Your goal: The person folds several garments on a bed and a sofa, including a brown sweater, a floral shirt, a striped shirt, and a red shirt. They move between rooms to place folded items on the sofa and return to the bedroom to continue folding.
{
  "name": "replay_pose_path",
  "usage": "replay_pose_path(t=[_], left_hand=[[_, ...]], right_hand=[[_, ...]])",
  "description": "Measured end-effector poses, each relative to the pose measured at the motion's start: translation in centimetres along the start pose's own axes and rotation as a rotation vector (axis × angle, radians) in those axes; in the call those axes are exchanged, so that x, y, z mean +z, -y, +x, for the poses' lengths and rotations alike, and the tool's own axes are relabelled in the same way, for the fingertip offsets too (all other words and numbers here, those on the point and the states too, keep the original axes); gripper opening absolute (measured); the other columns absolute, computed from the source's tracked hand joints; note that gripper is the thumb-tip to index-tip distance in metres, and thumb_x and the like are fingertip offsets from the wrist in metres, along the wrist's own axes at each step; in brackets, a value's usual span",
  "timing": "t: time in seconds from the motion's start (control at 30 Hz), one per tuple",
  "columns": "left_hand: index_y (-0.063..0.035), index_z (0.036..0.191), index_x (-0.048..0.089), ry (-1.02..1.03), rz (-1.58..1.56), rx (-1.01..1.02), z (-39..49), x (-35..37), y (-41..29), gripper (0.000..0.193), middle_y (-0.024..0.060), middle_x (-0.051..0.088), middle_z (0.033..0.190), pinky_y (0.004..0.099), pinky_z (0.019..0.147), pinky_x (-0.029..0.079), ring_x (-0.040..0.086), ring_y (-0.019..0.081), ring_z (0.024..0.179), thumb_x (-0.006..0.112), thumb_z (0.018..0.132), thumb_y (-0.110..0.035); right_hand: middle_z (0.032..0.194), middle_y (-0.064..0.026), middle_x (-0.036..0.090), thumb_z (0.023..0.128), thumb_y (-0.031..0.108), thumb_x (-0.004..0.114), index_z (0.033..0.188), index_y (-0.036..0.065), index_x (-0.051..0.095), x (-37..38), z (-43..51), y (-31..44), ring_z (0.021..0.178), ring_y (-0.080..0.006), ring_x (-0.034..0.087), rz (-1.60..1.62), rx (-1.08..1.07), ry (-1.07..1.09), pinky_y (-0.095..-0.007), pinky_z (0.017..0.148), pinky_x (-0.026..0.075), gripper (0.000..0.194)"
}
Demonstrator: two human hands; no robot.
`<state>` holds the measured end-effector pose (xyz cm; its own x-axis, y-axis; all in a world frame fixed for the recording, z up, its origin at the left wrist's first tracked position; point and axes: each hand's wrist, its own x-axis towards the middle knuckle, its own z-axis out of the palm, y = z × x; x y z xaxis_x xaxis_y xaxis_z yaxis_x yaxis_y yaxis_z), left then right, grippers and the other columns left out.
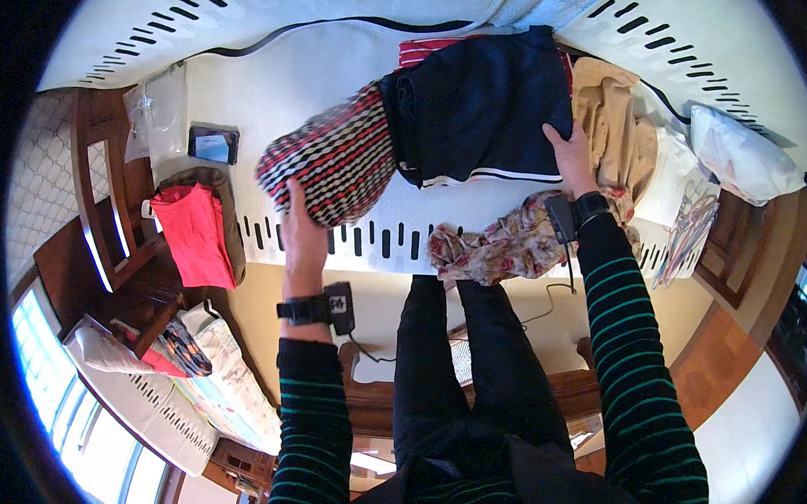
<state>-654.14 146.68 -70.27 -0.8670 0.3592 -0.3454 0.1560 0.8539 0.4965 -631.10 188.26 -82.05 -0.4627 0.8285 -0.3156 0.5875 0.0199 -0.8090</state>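
My left hand (pixel 304 228) holds the near left edge of a patterned cloth (pixel 333 159) in black, white and red, slightly blurred. Its right end meets a dark navy garment (pixel 482 108) with white edging, spread on the white couch cover. On the lower right of that garment rests my right hand (pixel 570 151), thumb on top and some fingers hidden. A red striped cloth (pixel 427 51) shows from beneath the navy one. Below my right wrist lies a crumpled floral cloth (pixel 524 239). Tan clothing (pixel 605 106) lies just to the right.
At left are a phone-like device (pixel 213 145), clear plastic packaging (pixel 162 110) and a folded red cloth (pixel 194 231) on a dark one. At right lie a filled plastic bag (pixel 743 154) and a bundle of thin cords (pixel 691 229). Cables hang from both wrist devices.
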Motion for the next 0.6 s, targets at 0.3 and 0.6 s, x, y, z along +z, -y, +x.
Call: replay_pose_path(t=[0.3,0.6], left_hand=[[-0.0116,0.158,0.02,-0.368,0.075,0.179,-2.4,-8.8,-1.9,0.08,0.0259,0.056,0.137,0.0445,0.104,0.046,0.061,0.0367,0.118,0.064,0.092,-0.009],[-0.0015,0.144,0.044,-0.181,-1.241,-0.483,-5.7,-5.6,-3.6,0.066,0.0114,0.056,0.138,0.0394,0.101,0.049,0.055,0.0211,0.124,0.048,0.103,-0.052]], right_hand=[[0.124,-0.018,0.061,0.076,0.038,0.088,0.128,-0.008,0.048,-2.2,0.7,0.4,0.11,-0.0247,0.06,0.17,0.243,0.188,-0.0355,0.095,0.048,0.08],[0.14,-0.0106,0.057,0.086,0.034,0.078,0.146,0.0,0.045,-3.4,1.6,2.4,0.12,-0.0228,0.059,0.291,0.493,0.474,-0.035,0.107,0.046,0.076]])
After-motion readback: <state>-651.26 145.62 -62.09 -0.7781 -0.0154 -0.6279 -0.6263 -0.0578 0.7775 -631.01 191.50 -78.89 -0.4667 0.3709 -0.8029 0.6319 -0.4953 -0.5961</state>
